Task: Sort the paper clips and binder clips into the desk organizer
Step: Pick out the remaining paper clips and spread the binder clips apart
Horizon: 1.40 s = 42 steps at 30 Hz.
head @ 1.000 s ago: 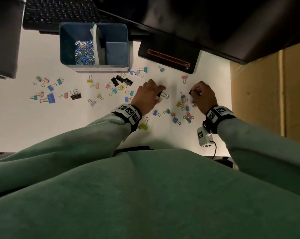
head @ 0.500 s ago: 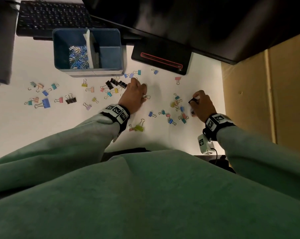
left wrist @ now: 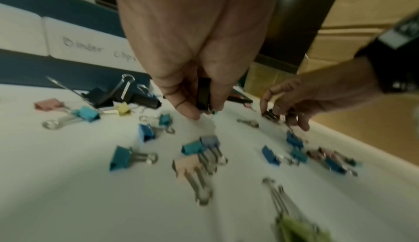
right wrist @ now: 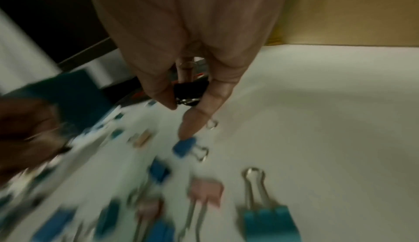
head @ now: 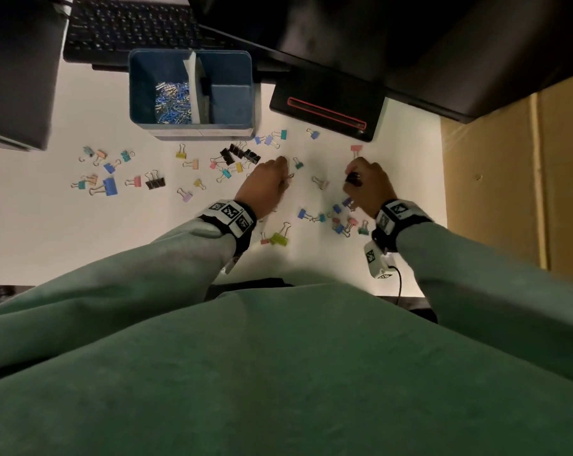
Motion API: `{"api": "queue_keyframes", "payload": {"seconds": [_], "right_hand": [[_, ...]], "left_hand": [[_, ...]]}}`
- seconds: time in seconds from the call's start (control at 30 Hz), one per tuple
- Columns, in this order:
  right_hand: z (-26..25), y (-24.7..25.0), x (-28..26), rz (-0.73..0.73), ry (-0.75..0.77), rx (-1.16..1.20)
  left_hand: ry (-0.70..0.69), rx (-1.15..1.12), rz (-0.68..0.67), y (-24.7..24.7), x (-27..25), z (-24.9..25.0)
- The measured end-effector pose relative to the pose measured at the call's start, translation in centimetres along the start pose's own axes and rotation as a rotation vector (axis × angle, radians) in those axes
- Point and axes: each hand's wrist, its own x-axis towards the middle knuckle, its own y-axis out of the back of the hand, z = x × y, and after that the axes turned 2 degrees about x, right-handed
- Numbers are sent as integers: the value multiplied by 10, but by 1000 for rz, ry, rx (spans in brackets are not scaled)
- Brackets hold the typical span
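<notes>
The blue desk organizer (head: 222, 130) stands at the back of the white desk, with paper clips (head: 173, 102) in its left compartment; a front label reads "Binder Clips" (left wrist: 90, 48). Many coloured binder clips lie loose, with a black cluster (head: 242, 154) near the organizer. My left hand (head: 286, 179) hovers just right of that cluster and pinches a black binder clip (left wrist: 202, 93) between thumb and fingers. My right hand (head: 352, 184) grips another black binder clip (right wrist: 190, 88), with one finger stretched down toward a small blue clip (right wrist: 184, 146).
A keyboard (head: 130, 24) and a black monitor base (head: 328, 110) sit behind the organizer. A dark box (head: 15, 70) is at the far left, cardboard (head: 515, 159) beyond the desk's right edge. More clips lie at left (head: 109, 186) and near the front (head: 278, 239).
My left hand has shifted a little left toward the black cluster, still holding its black clip. My right hand has moved left and forward with its clip.
</notes>
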Motion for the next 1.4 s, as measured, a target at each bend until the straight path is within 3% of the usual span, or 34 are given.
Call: {"api": "queue_keyframes", "payload": {"seconds": [0.17,0.27,0.37,0.43,0.5,0.63,0.73,0.8,0.83,0.9,1.0,1.07,1.13,1.27,1.4], "right_hand": [[4,22,-1,10,-170,454],[-39,15,-6,-80,-45,525],[-118,-2,-1,-158,174,570],[-174,-16,13,-170,297,570],[-219,-29,33,-160,351,509],[-251,-48,59,-147,359,200],[-249,-41,58,-121,400,-11],[-234,-28,46,-81,413,-33],[-220,-20,36,-72,407,-50],[-176,-6,16,-81,338,-164],[-95,4,-16,-195,-5,-471],[-46,-2,-36,-290,-279,-557],[-17,-14,-48,-315,-364,-562],[-31,-41,-43,-254,-302,-415],[-66,-62,-23,-212,-71,-372]], "left_hand": [[92,-237,131,50,-19,-13],[195,-319,229,86,-25,-27],[228,-289,371,120,-13,-37],[230,-201,429,139,6,-43],[236,-104,380,150,25,-46],[265,-16,259,154,35,-44],[201,-84,393,149,17,-43],[136,-102,465,134,-1,-46],[115,-93,417,122,-11,-47],[151,-7,189,96,-30,-47],[280,190,-93,59,-43,-50],[313,266,-132,43,-39,-48],[300,310,-110,33,-31,-43],[253,191,-39,21,-20,-36],[251,25,9,16,-16,-37]]}}
